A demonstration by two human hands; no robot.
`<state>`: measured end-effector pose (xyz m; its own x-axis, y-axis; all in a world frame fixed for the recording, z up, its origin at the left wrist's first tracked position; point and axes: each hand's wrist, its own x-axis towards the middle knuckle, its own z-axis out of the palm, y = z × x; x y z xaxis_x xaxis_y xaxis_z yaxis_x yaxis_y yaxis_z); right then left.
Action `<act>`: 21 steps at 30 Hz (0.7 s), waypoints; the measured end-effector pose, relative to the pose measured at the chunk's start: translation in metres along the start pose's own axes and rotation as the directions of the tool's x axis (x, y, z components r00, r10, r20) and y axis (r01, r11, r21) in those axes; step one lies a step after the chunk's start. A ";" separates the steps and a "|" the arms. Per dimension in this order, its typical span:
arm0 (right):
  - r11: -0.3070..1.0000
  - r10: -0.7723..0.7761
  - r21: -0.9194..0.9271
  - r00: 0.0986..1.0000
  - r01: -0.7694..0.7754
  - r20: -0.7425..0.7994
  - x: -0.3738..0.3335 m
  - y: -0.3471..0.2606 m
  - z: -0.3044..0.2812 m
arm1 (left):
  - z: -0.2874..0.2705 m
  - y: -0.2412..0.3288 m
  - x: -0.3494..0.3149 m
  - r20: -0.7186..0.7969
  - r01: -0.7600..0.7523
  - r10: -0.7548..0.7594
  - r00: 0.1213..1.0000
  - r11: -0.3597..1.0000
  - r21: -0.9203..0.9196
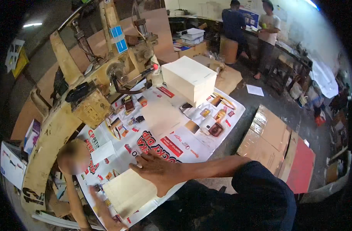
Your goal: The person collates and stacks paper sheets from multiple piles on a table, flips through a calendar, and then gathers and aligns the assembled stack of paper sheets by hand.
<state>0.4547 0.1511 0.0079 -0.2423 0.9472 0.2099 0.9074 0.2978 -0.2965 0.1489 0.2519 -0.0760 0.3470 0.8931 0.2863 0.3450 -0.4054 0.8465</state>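
Observation:
A cream paper stack [126, 196] lies on the printed sheet near me, its size roughly that of a large book. My right hand [156, 171] rests over the stack's far right corner, palm down, with its fingers spread and slightly bent. Low on the left, my left hand [103, 210] stands along the stack's left edge, somewhat smeared, its fingers stretched out. Just past the stack lies a small white paper slip [102, 151]. A bare forearm [76, 204] rises at the far left toward a blurred round patch; whose it is, I cannot tell.
The printed sheet [206, 144] covers the work surface. Beyond it stands a tall cream paper stack [191, 79], beside a lone cream sheet [160, 115]. A worn yellowish machine [93, 107] fills the left. Flattened cardboard [262, 136] lies right. Two people [233, 27] stand at the back.

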 end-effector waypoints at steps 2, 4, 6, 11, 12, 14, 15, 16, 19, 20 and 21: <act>0.994 0.106 -0.002 0.994 -0.106 0.010 -0.011 0.005 -0.013 | 0.001 0.074 0.031 0.044 -0.191 0.188 0.981 0.980 0.061; 0.991 0.135 0.001 0.989 -0.135 0.053 -0.007 0.005 -0.012 | 0.012 0.129 0.039 0.171 -0.364 0.335 0.926 0.913 0.182; 0.992 0.129 -0.006 0.990 -0.129 0.052 -0.007 0.000 -0.017 | 0.034 0.160 0.041 0.384 -0.464 0.339 0.859 0.833 0.302; 0.998 0.056 -0.023 0.994 -0.058 -0.089 -0.006 0.008 0.008 | 0.074 0.147 0.036 0.628 -0.577 0.078 0.774 0.497 0.649; 0.997 0.035 -0.060 0.989 -0.044 -0.143 -0.004 0.009 0.011 | 0.075 0.149 0.040 0.622 -0.566 0.062 0.780 0.494 0.660; 0.998 0.009 -0.052 0.986 -0.018 -0.164 -0.007 0.018 -0.002 | 0.077 0.157 0.048 0.638 -0.550 0.045 0.769 0.556 0.623; 0.996 -0.063 0.056 0.998 0.064 -0.028 -0.006 0.032 -0.014 | 0.076 0.158 0.049 0.643 -0.600 0.120 0.756 0.520 0.609; 0.977 -0.151 0.169 0.983 0.133 0.100 -0.001 0.049 -0.027 | 0.075 0.158 0.050 0.644 -0.618 0.145 0.751 0.497 0.609; 0.711 -0.109 0.697 0.965 -0.092 0.238 0.030 0.125 -0.026 | 0.072 0.157 0.052 0.673 -0.664 0.202 0.712 0.507 0.550; 0.610 -0.038 0.787 0.989 -0.093 0.146 0.043 0.160 0.014 | 0.074 0.169 0.055 0.687 -0.663 0.191 0.701 0.529 0.530; 0.528 0.051 0.770 0.919 -0.357 0.391 0.052 0.168 0.035 | 0.070 0.163 0.057 0.709 -0.681 0.181 0.682 0.511 0.525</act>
<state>0.5823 0.2544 -0.0630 -0.3107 0.9320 -0.1867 0.3014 -0.0896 -0.9493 0.2863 0.2227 0.0470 0.9170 0.3976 0.0305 0.3977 -0.9175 0.0019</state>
